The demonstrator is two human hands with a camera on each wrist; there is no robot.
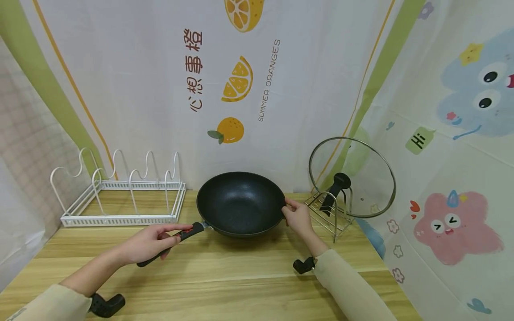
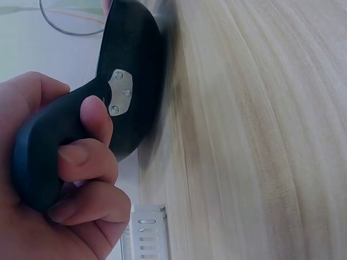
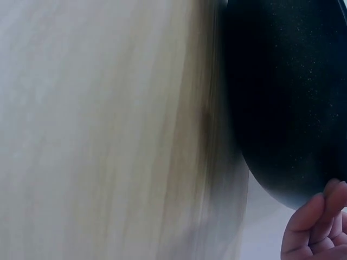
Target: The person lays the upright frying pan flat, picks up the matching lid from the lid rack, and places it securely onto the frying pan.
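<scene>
A black wok [image 1: 241,205] is at the back middle of the wooden table, its hollow facing up and toward me. My left hand [image 1: 150,243] grips its long black handle [image 1: 192,230]; in the left wrist view the fingers curl round the handle [image 2: 59,116], close to the riveted metal bracket [image 2: 120,92]. On the opposite side, my right hand [image 1: 298,216] pinches the wok's right rim between thumb and fingers. The right wrist view shows those fingertips [image 3: 312,211] at the edge of the dark wok [image 3: 287,97].
A white rack [image 1: 120,220] with wavy wire dividers stands at the back left. At the right, a wire stand [image 1: 335,232] holds a glass lid [image 1: 371,178] with a black knob, close beside my right hand. Printed curtains [image 1: 160,89] hang behind and at the sides.
</scene>
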